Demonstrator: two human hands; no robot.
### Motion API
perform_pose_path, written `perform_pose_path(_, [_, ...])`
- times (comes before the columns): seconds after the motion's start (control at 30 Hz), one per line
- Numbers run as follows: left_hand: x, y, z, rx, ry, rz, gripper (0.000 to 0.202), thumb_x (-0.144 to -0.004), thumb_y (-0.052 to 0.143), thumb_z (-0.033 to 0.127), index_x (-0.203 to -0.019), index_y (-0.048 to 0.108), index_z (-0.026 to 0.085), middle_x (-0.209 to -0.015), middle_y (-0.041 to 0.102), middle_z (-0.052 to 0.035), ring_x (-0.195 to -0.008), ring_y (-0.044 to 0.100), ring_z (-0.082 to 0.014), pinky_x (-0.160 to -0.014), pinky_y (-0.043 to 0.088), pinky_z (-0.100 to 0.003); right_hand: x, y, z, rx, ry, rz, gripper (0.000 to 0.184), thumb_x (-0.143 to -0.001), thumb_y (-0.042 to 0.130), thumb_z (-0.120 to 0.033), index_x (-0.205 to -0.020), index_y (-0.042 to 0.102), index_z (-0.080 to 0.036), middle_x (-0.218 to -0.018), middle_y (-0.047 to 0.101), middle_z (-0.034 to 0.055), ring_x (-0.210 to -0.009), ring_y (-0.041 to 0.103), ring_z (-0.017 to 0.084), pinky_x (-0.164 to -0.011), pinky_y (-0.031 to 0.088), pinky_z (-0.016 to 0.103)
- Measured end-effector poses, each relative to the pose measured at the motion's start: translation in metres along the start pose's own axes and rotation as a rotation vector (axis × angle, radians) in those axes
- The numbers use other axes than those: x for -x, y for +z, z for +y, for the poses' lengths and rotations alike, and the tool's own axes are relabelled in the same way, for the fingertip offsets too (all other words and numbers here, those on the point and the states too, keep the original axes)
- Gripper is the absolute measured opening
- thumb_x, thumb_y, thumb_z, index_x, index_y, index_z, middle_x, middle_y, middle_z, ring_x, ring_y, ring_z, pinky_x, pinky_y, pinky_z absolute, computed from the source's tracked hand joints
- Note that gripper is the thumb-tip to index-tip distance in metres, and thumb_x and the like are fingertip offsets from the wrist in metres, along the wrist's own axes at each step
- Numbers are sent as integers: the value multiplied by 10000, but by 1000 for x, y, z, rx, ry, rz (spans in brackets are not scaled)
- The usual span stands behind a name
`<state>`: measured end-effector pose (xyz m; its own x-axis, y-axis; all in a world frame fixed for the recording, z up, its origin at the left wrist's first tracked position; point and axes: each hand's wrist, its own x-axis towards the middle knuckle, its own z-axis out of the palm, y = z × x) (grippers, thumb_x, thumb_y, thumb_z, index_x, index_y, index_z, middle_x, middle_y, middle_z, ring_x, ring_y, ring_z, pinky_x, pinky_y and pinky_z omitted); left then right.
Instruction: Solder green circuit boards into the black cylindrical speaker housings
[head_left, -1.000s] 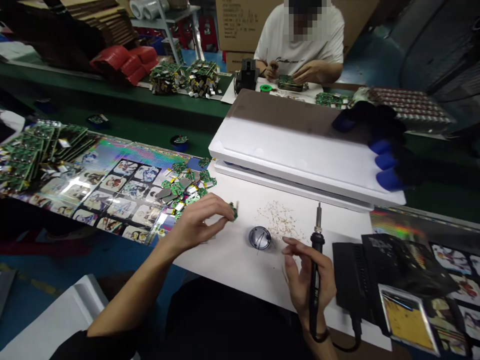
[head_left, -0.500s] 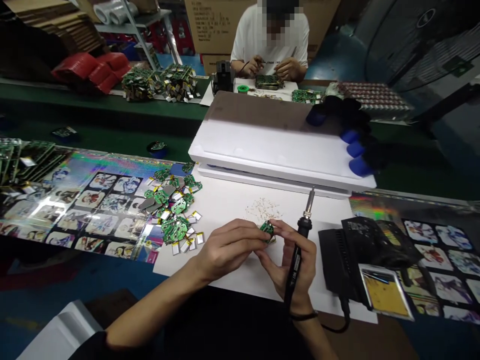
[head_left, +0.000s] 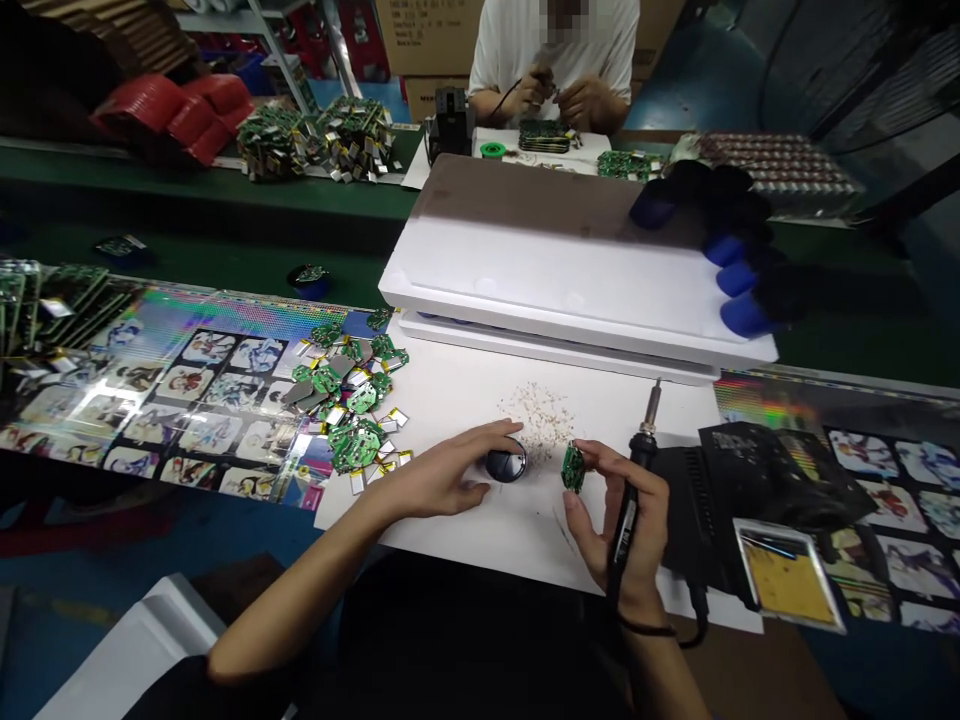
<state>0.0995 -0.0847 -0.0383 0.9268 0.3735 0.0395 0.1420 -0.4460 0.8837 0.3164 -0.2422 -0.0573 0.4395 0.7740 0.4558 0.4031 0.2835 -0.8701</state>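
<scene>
My left hand (head_left: 442, 470) curves round a small round black case (head_left: 508, 462) with a shiny top, thumb on the near side and fingers on the far side. Between the thumb and fingertips of my right hand (head_left: 626, 510) a small green circuit board (head_left: 573, 468) stands on edge. A soldering iron (head_left: 624, 530) also rests in that hand, its metal tip pointing up and away. Pale crumbs (head_left: 544, 412) lie scattered on the white sheet (head_left: 450, 390) beyond both hands. Left of them is a heap of green boards (head_left: 356, 440) with silver battery cells.
White foam trays (head_left: 555, 270) stand stacked ahead, with blue-and-black round parts (head_left: 746, 312) at their right end. A black soldering station (head_left: 686, 500) and a framed yellow sponge (head_left: 789, 578) sit on the right. Across the bench a person (head_left: 555, 70) works over boards.
My hands have moved apart. The left has left the board and is now at the black case, which was not visible before. My right hand has shifted right with board and iron.
</scene>
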Motion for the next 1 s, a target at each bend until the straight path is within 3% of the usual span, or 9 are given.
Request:
perform_pose_path(0.13, [-13,19,-8,-134,54,112,448,-944,725,157,-1372,632,252,-1431,639,-128,-1376,604,-277,-1177,512,-423,10,-6,5,41,43,-18,559,-841,767,-73,-1327,558,-252,-1323,704,128,-1300,700,275,-1081,610,486])
perform_pose_path(0.27, [-19,35,-10,-327,-63,373,452,-895,842,412,-1277,685,228,-1261,586,-136,-1078,653,-280,-940,600,-433,14,-9,6,135,36,-31,571,-840,777,-86,-1344,562,-248,-1348,698,133,-1294,709,282,-1096,604,502])
perform_pose_path(0.37, [-16,42,-8,-234,-126,417,421,-916,818,411,-1272,679,233,-1271,548,-111,-910,661,-195,-851,607,-366,13,-8,5,201,5,-56,555,-843,778,-87,-1333,575,-250,-1354,707,126,-1296,714,280,-1099,609,487])
perform_pose_path(0.47, [-13,43,-5,-111,-165,422,171,-1007,692,320,-1156,712,238,-1208,579,-67,-727,597,-107,-755,578,-300,10,-6,4,228,-10,-80,550,-853,778,-95,-1335,569,-257,-1367,706,120,-1295,717,274,-1078,628,467])
perform_pose_path(0.57, [-13,43,-5,78,-206,444,133,-1035,631,320,-1012,702,210,-1107,592,-53,-713,579,-102,-649,544,-253,9,-5,5,232,-26,-95,570,-857,788,-104,-1356,562,-261,-1337,716,108,-1275,726,264,-1067,635,454])
perform_pose_path(0.77, [-13,58,-3,692,-294,479,320,-972,735,473,-984,621,175,-1106,602,-69,-743,638,-117,-576,576,-239,10,1,8,243,-50,-236,573,-885,756,-99,-1395,553,-264,-1360,712,113,-1266,723,267,-1069,627,468])
perform_pose_path(0.9, [-10,64,0,740,-260,535,340,-956,769,473,-978,647,156,-1135,647,-94,-784,645,-122,-581,527,-218,5,7,9,323,-143,-316,530,-895,738,-87,-1369,586,-270,-1351,736,115,-1203,719,279,-991,637,495])
perform_pose_path(1.0, [-9,61,3,685,-278,522,332,-974,753,474,-1018,688,152,-988,696,-71,-771,646,-126,-627,501,-227,0,9,8,372,-188,-342,530,-894,745,-93,-1368,599,-281,-1328,760,102,-1158,699,287,-953,629,512])
